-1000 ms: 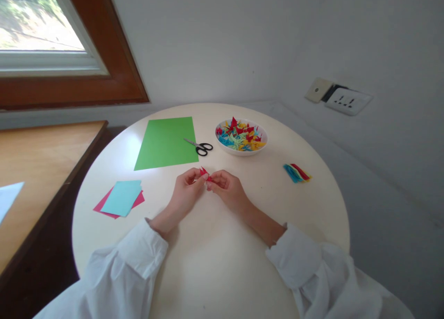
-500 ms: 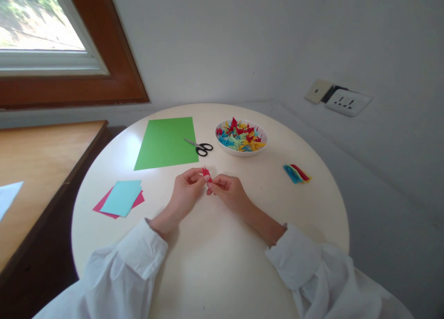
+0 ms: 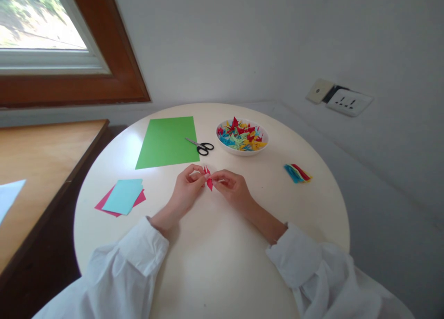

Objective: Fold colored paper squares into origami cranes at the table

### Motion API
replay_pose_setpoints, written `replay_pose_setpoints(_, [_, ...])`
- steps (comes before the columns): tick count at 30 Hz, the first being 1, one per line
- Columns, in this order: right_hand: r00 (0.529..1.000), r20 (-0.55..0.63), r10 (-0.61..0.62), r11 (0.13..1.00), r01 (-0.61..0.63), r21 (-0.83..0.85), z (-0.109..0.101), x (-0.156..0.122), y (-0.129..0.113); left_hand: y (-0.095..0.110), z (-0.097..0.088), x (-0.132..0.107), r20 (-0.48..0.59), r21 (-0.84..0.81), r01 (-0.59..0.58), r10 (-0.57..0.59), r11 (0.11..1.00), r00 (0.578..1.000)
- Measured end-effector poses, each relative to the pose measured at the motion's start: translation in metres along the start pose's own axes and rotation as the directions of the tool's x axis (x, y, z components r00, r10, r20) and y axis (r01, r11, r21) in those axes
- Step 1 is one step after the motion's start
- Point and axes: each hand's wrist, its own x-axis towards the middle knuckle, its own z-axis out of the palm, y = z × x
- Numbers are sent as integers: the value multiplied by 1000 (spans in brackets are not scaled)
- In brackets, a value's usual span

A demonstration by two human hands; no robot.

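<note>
A small red origami piece (image 3: 209, 184), folded to points at its ends, is held just above the middle of the white round table (image 3: 222, 263). My left hand (image 3: 189, 187) pinches it from the left between thumb and fingers. From the right, my right hand (image 3: 231, 185) grips its other side with thumb and fingertips. Fingers cover part of the folds. Beyond the hands lie black-handled scissors (image 3: 204, 147), their blades resting over a green paper sheet (image 3: 166, 140).
A white bowl (image 3: 239, 153) of colourful paper cranes stands at the back. Light blue paper (image 3: 123, 196) overlaps pink paper (image 3: 104, 203) at left. Folded paper strips (image 3: 297, 173) lie at right. A wooden table (image 3: 41, 157) adjoins on the left; walls and a socket (image 3: 348, 101) are behind.
The red origami piece now shows a point below my fingers as well as above. My right hand's fingers have shifted up slightly along it. The view has moved a little.
</note>
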Motion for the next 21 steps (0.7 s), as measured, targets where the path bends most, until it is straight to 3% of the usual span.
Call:
replay_pose_setpoints(7, [1000, -15, -7, 995, 6, -96, -2, -1, -3, -1, 0, 1, -15, 3, 27, -27, 1000, 1000])
replay_pose_setpoints(14, [999, -51, 10, 996, -15, -92, -3, 1, -2, 0, -1, 1, -37, 94, 6, -3, 996, 999])
replay_pose_setpoints(21, [999, -35, -16, 998, 14, -63, -5, 1, -3, 0, -1, 1, -25, 70, 31, -29, 997, 999])
